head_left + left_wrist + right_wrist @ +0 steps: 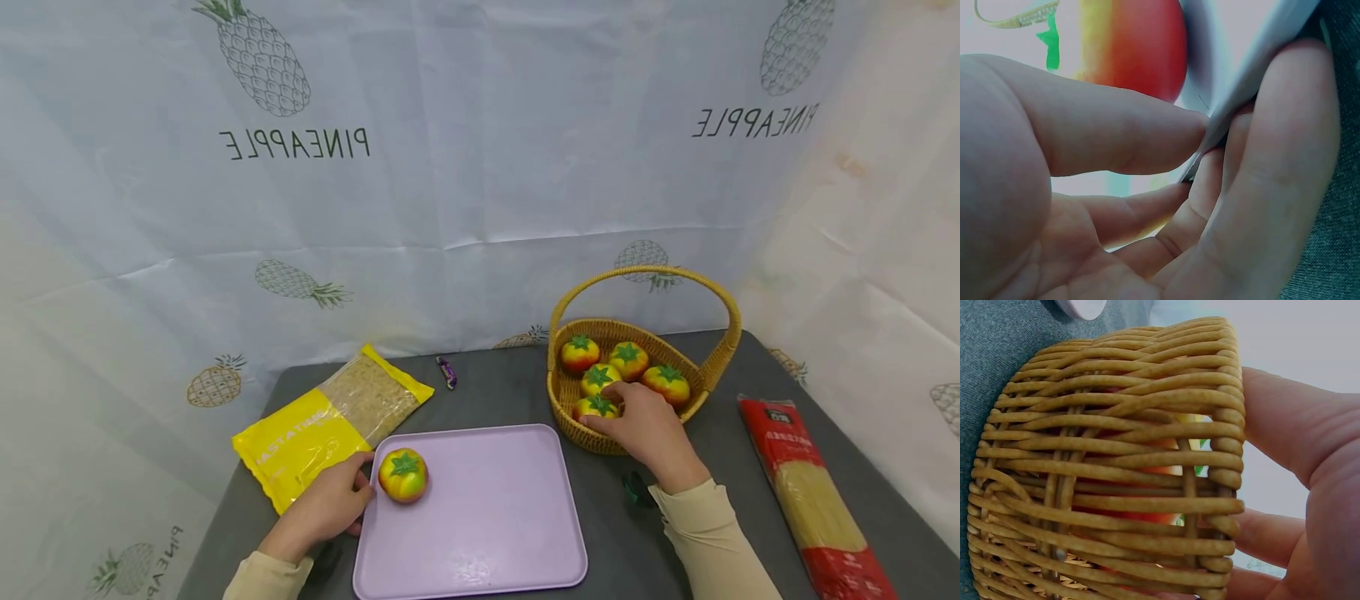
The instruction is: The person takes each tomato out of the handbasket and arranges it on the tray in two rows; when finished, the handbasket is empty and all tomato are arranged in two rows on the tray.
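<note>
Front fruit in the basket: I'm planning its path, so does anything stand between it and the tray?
Yes: the near-left rim of the basket stands between the front fruit and the tray, so lifting over it seems needed. The handle rises farther back, out of that line; nothing else visible blocks it.

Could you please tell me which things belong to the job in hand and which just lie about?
Likely job: lilac tray, gripped by left hand; wicker basket; tomato-like fruits, right hand at one.

Apparently lying about: yellow food bag; red noodle packet; wrapped sweet; dark green object.
</note>
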A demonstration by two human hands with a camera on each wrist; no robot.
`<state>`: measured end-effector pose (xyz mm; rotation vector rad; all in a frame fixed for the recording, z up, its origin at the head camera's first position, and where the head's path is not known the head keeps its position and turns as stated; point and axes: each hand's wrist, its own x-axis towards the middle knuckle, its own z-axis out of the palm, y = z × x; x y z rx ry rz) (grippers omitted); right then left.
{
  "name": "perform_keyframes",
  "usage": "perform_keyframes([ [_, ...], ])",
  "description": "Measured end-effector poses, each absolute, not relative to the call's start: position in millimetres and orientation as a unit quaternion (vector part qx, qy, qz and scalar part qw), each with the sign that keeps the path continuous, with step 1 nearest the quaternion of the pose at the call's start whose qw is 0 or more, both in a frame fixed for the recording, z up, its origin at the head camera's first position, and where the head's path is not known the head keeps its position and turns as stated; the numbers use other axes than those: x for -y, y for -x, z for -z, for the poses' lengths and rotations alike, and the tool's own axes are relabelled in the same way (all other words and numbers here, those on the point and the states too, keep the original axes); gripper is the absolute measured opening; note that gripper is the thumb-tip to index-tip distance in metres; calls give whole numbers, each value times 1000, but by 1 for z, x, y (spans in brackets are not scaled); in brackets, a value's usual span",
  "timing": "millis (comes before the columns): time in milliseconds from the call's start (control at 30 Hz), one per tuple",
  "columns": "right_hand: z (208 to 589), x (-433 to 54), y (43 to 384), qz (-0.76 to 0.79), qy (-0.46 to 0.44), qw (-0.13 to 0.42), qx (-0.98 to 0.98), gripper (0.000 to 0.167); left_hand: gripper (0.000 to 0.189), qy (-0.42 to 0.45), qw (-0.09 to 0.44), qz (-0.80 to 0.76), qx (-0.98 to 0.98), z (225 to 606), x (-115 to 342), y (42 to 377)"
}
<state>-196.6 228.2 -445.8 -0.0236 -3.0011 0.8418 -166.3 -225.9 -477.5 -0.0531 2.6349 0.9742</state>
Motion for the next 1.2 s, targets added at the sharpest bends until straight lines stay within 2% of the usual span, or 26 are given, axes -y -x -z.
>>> perform_keyframes([
  [667,443,-232,201,-269,2,3,963,64,60,20,159,-334,-929,479,226,164],
  [1033,436,-235,196,-262,6,-3,965,70,61,17,158,-338,-928,479,225,165],
  [1200,431,-234,191,-255,11,11,967,71,62,16,156,-338,-928,479,225,165],
])
